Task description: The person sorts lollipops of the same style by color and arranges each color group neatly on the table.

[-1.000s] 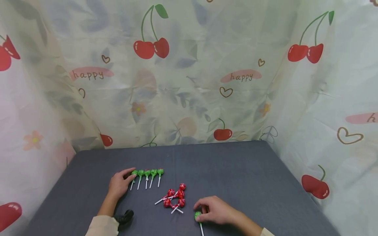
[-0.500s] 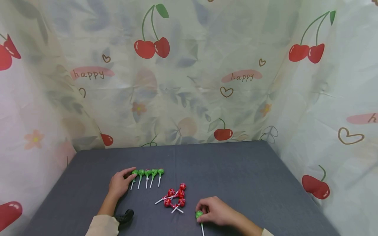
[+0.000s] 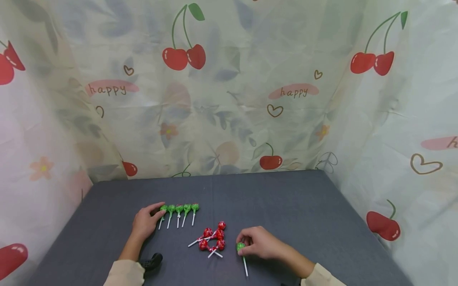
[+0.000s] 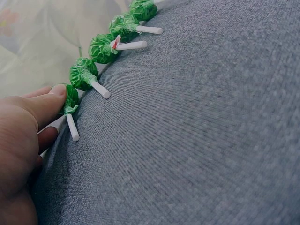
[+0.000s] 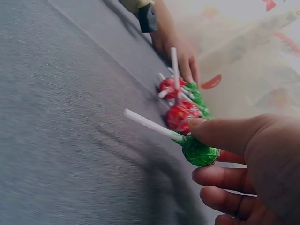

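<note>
A row of green-wrapped lollipops [image 3: 179,209] lies at the left of the grey table, white sticks toward me. My left hand [image 3: 144,222] pinches the leftmost green lollipop [image 4: 71,97] by its head between thumb and fingers. On the right, my right hand [image 3: 262,243] holds another green lollipop [image 5: 200,151] by its wrapped head, thumb on one side and fingers on the other. Its white stick [image 3: 245,267] points toward me. Between the hands sits a loose cluster of red lollipops [image 3: 220,235], some with crossed sticks.
The dark grey tabletop [image 3: 286,206] reaches back to a curtain [image 3: 229,95] printed with cherries, which also hangs at both sides. A black device [image 3: 153,262] is at my left wrist, just above the table.
My right hand has moved slightly away from me, carrying the green lollipop up off its earlier spot. The left hand, the green row and the red lollipops stay where they were.
</note>
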The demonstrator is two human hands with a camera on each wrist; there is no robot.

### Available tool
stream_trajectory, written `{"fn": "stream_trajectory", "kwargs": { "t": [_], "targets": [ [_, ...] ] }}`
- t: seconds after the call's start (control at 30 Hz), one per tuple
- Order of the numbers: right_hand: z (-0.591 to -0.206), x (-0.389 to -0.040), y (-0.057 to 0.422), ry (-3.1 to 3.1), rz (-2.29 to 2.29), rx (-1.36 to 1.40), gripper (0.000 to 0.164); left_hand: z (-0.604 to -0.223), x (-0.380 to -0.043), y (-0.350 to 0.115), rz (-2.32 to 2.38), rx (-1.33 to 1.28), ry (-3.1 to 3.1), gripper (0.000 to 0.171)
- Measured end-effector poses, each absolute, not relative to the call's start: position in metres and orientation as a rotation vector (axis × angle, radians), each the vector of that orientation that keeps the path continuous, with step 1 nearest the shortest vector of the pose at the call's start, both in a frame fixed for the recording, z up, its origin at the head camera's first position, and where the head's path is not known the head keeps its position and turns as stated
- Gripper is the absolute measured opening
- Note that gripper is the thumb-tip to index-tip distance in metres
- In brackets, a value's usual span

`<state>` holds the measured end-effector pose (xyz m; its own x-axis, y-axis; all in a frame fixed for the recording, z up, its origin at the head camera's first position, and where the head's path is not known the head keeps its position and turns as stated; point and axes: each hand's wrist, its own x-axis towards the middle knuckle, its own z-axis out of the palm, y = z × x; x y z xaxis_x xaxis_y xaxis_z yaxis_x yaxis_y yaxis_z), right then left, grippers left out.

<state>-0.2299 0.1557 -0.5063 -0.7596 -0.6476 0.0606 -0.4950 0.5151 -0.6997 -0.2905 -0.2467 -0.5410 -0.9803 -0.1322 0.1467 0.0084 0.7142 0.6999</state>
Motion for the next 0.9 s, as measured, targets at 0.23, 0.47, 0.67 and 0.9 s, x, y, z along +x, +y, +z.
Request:
{"fn": "stream_trajectory", "kwargs": {
  "t": [0.23, 0.47, 0.67, 0.9],
  "targets": [
    [-0.489, -0.248, 0.15, 2.612, -1.019, -0.984, 0.016, -0.541, -0.291, -0.248, -1.122, 0.097, -2.73, 0.039],
    [-0.479, -0.268, 0.143, 2.707, -1.025, -0.927, 0.018, -0.541, -0.292, -0.246, -1.104, 0.084, -2.726, 0.038],
    [-0.479, -0.292, 0.133, 2.736, -1.138, -0.878, 0.02, -0.54, -0.292, -0.246, -1.088, 0.069, -2.716, 0.037],
    [-0.477, -0.318, 0.117, 2.77, -1.178, -0.781, 0.02, -0.54, -0.291, -0.246, -1.104, 0.084, -2.715, 0.037]
  ]
}}
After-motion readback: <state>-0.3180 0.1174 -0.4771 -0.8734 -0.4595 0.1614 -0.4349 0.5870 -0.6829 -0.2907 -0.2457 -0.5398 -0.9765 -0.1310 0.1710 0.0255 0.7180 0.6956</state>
